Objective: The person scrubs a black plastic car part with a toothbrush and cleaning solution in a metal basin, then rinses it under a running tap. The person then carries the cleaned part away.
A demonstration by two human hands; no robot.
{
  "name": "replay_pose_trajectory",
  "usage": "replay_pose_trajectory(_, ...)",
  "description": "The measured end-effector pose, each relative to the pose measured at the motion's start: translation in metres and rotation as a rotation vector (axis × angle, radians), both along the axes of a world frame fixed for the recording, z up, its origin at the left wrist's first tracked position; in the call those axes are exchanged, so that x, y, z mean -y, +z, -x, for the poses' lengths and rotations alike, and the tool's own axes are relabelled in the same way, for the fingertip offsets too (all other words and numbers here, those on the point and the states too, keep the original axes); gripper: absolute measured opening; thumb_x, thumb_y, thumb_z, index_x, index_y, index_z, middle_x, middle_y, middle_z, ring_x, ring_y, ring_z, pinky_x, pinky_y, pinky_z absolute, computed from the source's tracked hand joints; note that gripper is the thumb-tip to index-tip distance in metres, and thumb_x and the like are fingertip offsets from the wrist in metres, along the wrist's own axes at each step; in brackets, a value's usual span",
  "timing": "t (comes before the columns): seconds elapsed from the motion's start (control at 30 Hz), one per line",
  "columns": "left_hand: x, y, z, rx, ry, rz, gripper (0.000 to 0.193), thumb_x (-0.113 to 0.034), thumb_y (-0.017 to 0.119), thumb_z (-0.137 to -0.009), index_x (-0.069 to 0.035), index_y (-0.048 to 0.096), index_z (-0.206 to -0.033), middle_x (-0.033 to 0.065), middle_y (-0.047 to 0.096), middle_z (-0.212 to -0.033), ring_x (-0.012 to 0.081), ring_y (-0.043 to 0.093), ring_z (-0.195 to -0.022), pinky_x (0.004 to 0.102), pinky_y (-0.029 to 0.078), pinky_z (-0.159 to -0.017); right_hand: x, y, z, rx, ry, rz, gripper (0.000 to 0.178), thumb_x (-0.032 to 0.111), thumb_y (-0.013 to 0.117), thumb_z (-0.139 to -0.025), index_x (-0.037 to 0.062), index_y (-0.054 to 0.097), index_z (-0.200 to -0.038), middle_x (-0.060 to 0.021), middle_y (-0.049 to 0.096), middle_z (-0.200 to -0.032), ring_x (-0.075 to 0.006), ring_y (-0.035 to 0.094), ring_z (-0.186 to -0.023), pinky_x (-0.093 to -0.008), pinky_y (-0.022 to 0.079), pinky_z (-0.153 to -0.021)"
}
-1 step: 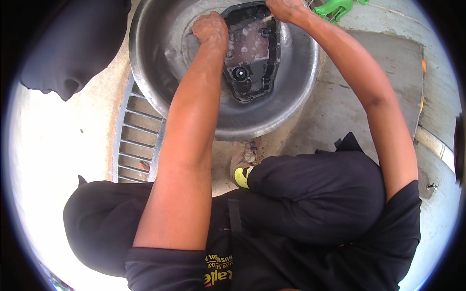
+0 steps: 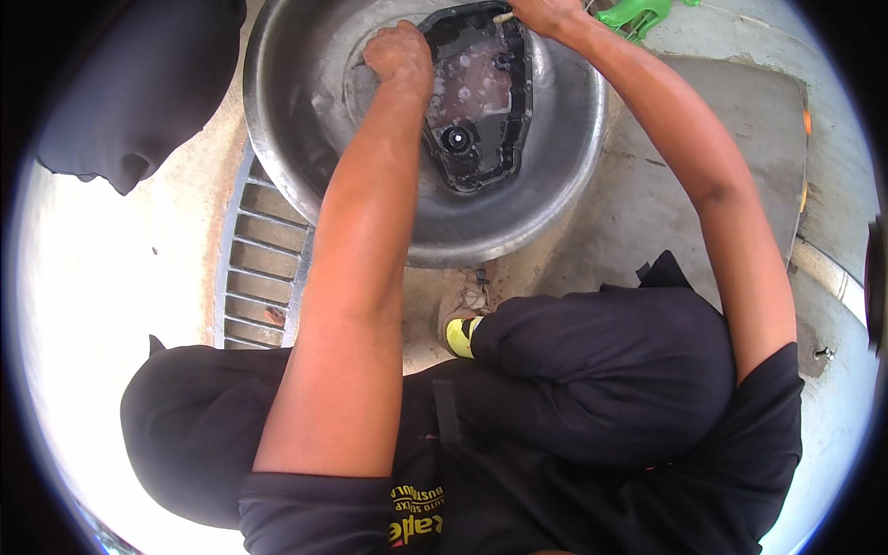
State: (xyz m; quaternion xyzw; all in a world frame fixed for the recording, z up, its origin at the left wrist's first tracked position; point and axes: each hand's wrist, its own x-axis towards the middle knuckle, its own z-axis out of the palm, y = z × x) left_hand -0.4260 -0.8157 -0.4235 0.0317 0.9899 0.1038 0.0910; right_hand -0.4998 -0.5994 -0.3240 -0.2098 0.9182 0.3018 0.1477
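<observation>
A black oil pan [image 2: 453, 165] lies tilted lengthwise inside a wide metal basin [image 2: 566, 203], with cloudy pinkish liquid and suds in its hollow. At its left rim my left hand [image 2: 400, 54] is closed, the fingers curled over the edge and partly hidden. Above the pan's far right corner is my right hand [image 2: 548, 15], cut by the top of the picture. From its closed fingers pokes the end of a thin pale stick-like tool [image 2: 502, 17]; the rest of that tool is hidden.
Left of the basin runs a metal floor grate [image 2: 264, 242]. A green plastic thing [image 2: 636, 15] stands beyond my right forearm. Dark cloth [image 2: 139, 88] hangs at the upper left. My shoe [image 2: 462, 301] is just below the basin, and a pale pipe [image 2: 828, 277] lies at the right.
My right hand and the pale tool have shifted slightly up and to the left. The suds in the pan have spread a little. My left hand stays at the rim.
</observation>
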Motion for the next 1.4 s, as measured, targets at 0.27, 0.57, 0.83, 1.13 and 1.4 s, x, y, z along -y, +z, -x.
replay_pose_trajectory(0.27,0.005,-0.009,-0.003,0.04,0.004,0.022,0.03,-0.023,0.066,-0.093,-0.007,0.063,-0.118,0.0164,0.073,-0.11,0.0303,0.074,-0.1,0.0434,0.059,-0.077,0.018,0.011,-0.01,-0.041,0.127,0.097,0.017,0.021,0.067,-0.085,0.011,0.08,-0.081,-0.0125,0.078,-0.088,-0.0296,0.077,-0.085,-0.0442,0.061,-0.071)
replay_pose_trajectory(0.57,-0.003,-0.001,-0.005,-0.039,-0.023,-0.007,0.024,-0.022,0.063,-0.094,-0.007,0.065,-0.113,0.017,0.072,-0.106,0.0309,0.074,-0.097,0.0435,0.06,-0.076,-0.023,-0.001,-0.01,0.031,0.079,-0.016,0.022,0.024,0.065,-0.088,0.009,0.079,-0.08,-0.0144,0.077,-0.084,-0.0295,0.077,-0.083,-0.0443,0.061,-0.071)
replay_pose_trajectory(0.83,0.001,-0.008,-0.006,-0.091,-0.012,-0.081,0.021,-0.02,0.052,-0.101,-0.007,0.066,-0.109,0.0199,0.073,-0.101,0.0333,0.075,-0.091,0.0458,0.059,-0.076,-0.015,0.007,-0.01,0.049,0.028,-0.009,0.021,0.027,0.065,-0.088,0.0126,0.081,-0.088,-0.0112,0.078,-0.091,-0.0286,0.077,-0.09,-0.0473,0.061,-0.074)
replay_pose_trajectory(1.13,-0.007,-0.003,-0.004,0.018,-0.019,-0.035,0.028,-0.022,0.069,-0.094,-0.01,0.065,-0.119,0.0124,0.071,-0.115,0.0268,0.074,-0.103,0.0403,0.06,-0.078,-0.024,0.004,-0.014,0.239,0.09,-0.176,0.02,0.025,0.067,-0.085,0.0108,0.081,-0.084,-0.0127,0.078,-0.089,-0.029,0.077,-0.089,-0.0455,0.061,-0.072)
replay_pose_trajectory(1.4,-0.004,-0.021,-0.005,-0.087,0.037,-0.123,0.025,-0.024,0.047,-0.105,-0.007,0.065,-0.109,0.0196,0.073,-0.101,0.0354,0.075,-0.091,0.0471,0.059,-0.076,-0.013,0.0,-0.009,-0.07,0.273,0.021,0.017,0.021,0.065,-0.084,0.0112,0.077,-0.078,-0.0137,0.076,-0.082,-0.0274,0.075,-0.079,-0.0463,0.057,-0.065)
